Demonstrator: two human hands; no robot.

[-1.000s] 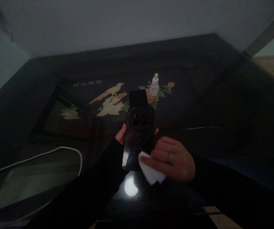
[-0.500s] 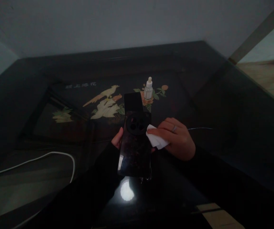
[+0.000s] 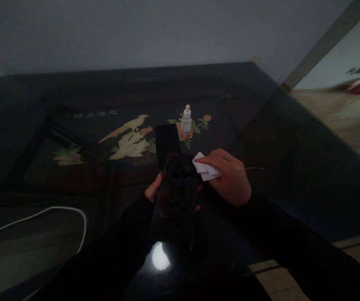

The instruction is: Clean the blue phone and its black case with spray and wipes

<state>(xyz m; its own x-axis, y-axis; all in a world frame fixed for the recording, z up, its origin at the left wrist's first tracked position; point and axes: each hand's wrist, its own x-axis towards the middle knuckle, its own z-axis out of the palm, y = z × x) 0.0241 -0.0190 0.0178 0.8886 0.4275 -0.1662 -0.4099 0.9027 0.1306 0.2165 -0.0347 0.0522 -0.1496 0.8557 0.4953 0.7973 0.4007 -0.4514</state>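
My left hand (image 3: 153, 188) holds a dark glossy phone (image 3: 173, 209) upright, its back towards me. My thumb is on the left edge, and fingertips show at the right edge. A round camera ring with several lenses fills the upper part of the back. In my right hand (image 3: 230, 173) is a folded white tissue (image 3: 206, 169), pinched against the upper right edge of the phone beside the camera ring. Behind it a second phone (image 3: 168, 144) lies flat on the table, its screen dark and its lower end partly covered.
A dropper bottle (image 3: 186, 120) with a white top stands just right of the flat phone. The dark glossy table (image 3: 261, 125) bears a bird-and-flower picture (image 3: 129, 144). A white cable (image 3: 57, 207) curves across the left side. A wall rises behind the table.
The held phone has tipped and come lower, uncovering more of the flat phone behind it. The tissue has moved up a little along its right edge. My view has turned slightly right.
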